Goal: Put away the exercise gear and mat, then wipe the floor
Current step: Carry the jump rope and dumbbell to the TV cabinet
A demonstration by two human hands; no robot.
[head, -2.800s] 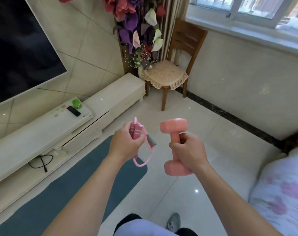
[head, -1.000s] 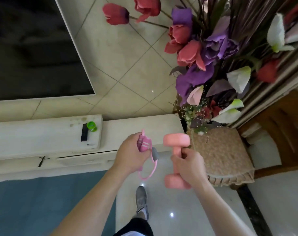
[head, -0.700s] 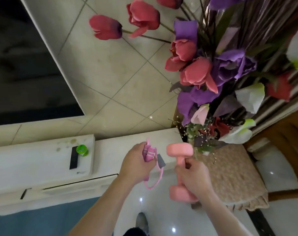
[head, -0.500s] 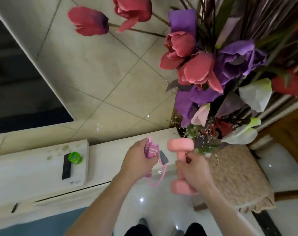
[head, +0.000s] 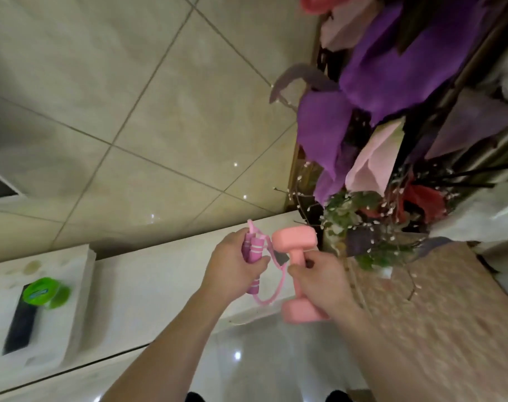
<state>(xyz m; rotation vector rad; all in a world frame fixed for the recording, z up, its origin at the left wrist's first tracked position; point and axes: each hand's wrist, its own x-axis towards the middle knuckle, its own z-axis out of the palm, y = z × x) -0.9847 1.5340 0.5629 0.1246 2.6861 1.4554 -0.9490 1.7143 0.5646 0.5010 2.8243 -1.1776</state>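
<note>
My left hand (head: 232, 268) grips the bundled pink handles of a skipping rope (head: 253, 250); a loop of its pink cord (head: 271, 297) hangs below the fist. My right hand (head: 322, 278) holds a pink dumbbell (head: 294, 238) upright by its bar, one head above the fist and the other below. Both hands hover over the right end of the white low cabinet (head: 148, 274). The mat is out of view.
A large bunch of purple, pink and red artificial flowers (head: 377, 117) stands right beside the dumbbell. A chair with a tan lace cushion (head: 432, 309) is at the right. A dark remote (head: 20, 326) and a green round tin (head: 41, 291) lie on the cabinet's left part.
I have come closer to the cabinet and flowers, and both hands have carried the rope and dumbbell forward over the cabinet's right end. The mat has dropped out of view.
</note>
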